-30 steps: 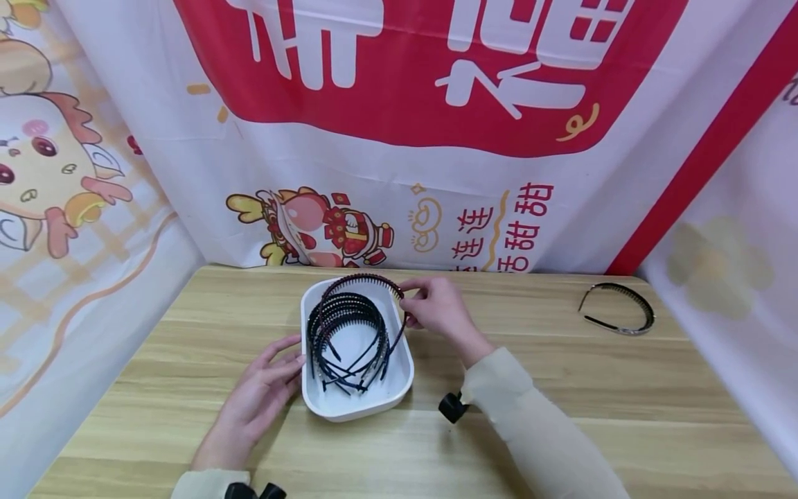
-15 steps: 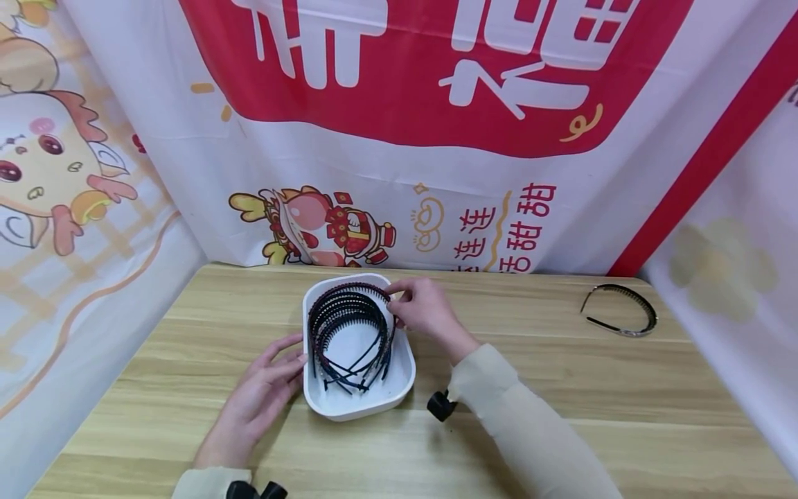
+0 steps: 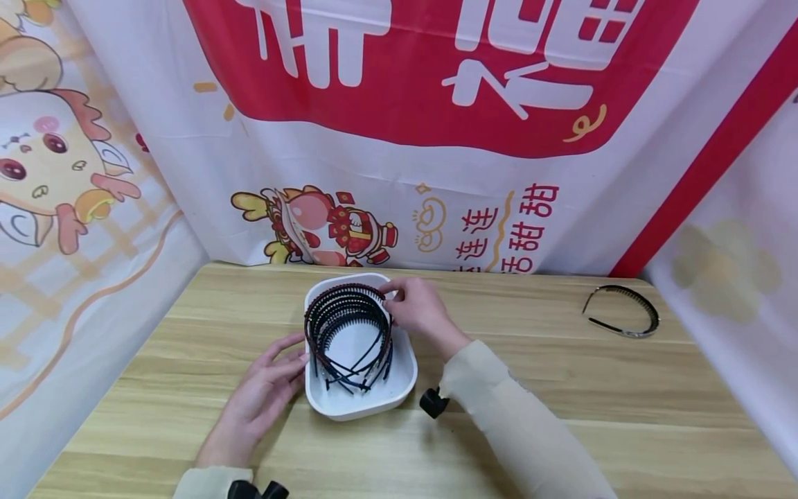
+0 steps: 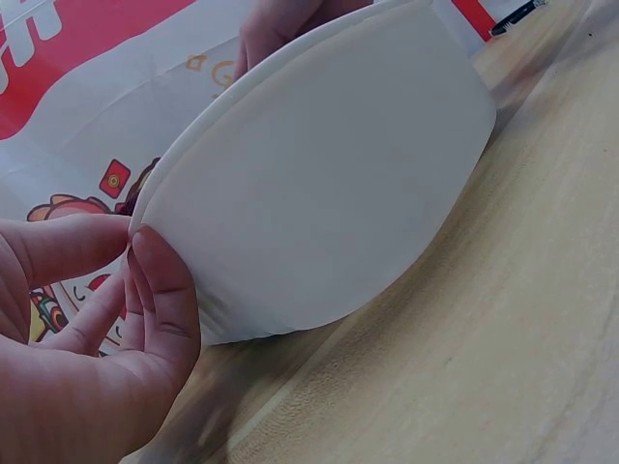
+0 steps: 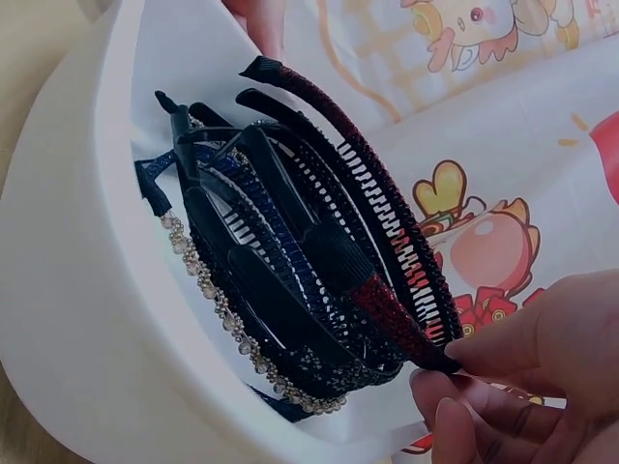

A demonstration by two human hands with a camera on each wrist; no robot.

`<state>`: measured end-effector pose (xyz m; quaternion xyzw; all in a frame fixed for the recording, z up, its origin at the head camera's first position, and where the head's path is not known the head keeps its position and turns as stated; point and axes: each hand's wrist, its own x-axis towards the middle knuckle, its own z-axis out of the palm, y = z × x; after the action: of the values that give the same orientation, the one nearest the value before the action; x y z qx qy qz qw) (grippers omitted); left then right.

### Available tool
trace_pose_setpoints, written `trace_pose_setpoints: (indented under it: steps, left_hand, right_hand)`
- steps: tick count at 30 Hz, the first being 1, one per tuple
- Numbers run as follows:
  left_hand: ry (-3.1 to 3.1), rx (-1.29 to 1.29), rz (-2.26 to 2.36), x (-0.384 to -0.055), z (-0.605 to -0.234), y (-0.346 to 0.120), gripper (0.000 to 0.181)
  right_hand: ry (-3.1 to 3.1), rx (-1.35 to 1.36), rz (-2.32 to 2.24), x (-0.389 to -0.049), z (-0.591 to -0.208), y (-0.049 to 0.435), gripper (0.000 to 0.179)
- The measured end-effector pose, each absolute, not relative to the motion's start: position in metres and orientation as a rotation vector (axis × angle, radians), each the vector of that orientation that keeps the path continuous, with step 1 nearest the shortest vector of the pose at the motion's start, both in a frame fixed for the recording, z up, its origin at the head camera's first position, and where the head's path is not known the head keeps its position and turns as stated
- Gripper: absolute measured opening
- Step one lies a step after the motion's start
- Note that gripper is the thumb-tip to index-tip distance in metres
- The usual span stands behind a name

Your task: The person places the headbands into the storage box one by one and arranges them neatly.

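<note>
My right hand [image 3: 416, 305] pinches a dark red glittery headband [image 5: 392, 309] between thumb and fingertips at the box's far right side. This headband lies on top of several dark headbands [image 3: 349, 326] nested in a white plastic box [image 3: 399, 398]. In the right wrist view, one headband in the pile carries a row of pale beads [image 5: 227, 314], and comb teeth show on others. My left hand [image 3: 264, 388] holds the box at its left rim; in the left wrist view the thumb [image 4: 164, 290] rests on the outer wall and a finger meets the rim.
A black toothed headband [image 3: 648, 312] with a shiny section lies alone at the back right of the wooden table [image 3: 561, 381]. A printed white and red cloth [image 3: 374, 132] hangs behind the table, with more cloth along both sides.
My right hand has moved left and slightly down, lowering the dark red headband from above the pile onto the others in the box. The left hand stays at the box's left side.
</note>
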<state>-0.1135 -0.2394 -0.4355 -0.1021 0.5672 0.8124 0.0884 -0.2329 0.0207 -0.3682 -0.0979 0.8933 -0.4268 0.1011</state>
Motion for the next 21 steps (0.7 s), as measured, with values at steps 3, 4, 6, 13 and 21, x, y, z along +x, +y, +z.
trace_pose_setpoints:
  steps: [3, 4, 6, 13, 21]
  left_hand:
    - [1.691, -0.305, 2.416, -0.114, -0.436, -0.239, 0.039]
    - [1.691, -0.305, 2.418, -0.114, -0.436, -0.24, 0.039]
    - [1.691, -0.302, 2.42, -0.115, -0.436, -0.24, 0.038]
    - [1.693, -0.286, 2.427, -0.115, -0.437, -0.241, 0.038]
    - [1.699, -0.284, 2.421, -0.115, -0.44, -0.241, 0.039]
  right_hand:
    - [2.652, -0.28, -1.238, -0.235, -0.369, 0.02, 0.031]
    - [2.653, -0.273, -1.235, -0.235, -0.368, 0.02, 0.031]
    - [2.653, -0.265, -1.232, -0.236, -0.368, 0.02, 0.03]
    - [2.661, -0.28, -1.211, -0.235, -0.365, 0.014, 0.03]
    - [2.745, -0.276, -1.109, -0.234, -0.368, 0.004, 0.031]
